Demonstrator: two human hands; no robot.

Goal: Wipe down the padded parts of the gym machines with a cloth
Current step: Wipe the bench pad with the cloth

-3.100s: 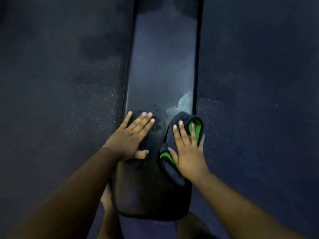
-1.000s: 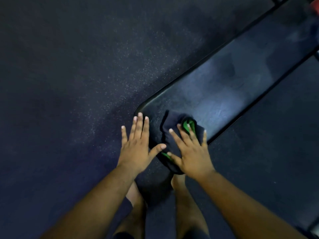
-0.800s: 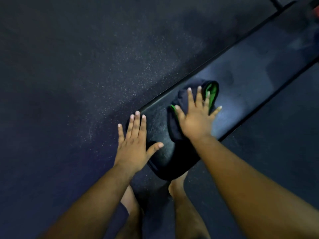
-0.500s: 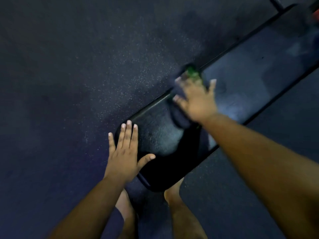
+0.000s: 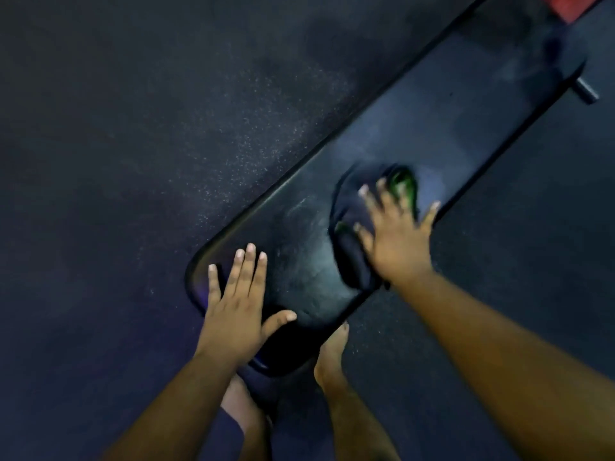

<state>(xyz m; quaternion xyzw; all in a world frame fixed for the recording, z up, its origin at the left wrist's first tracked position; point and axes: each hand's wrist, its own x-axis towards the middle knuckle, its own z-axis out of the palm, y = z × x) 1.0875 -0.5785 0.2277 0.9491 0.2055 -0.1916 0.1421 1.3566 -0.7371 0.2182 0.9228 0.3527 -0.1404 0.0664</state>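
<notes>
Both hands flat: right hand (image 5: 396, 241) seemingly pressing cloth (image 5: 352, 251) on pad (image 5: 299, 261).

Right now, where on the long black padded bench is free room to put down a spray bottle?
The far stretch of the long black padded bench, beyond the dark cloth with green lining, is bare. The near end is crowded: the left hand rests there, and the right hand presses the cloth.

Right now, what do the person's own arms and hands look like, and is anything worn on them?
Both arms are bare as far as the picture shows: no sleeves, gloves, watch or bands. The left hand has short, pale nails and no ring that I can see. The right hand is blurred, so small details such as rings cannot be told. No markings show on either forearm.
</notes>
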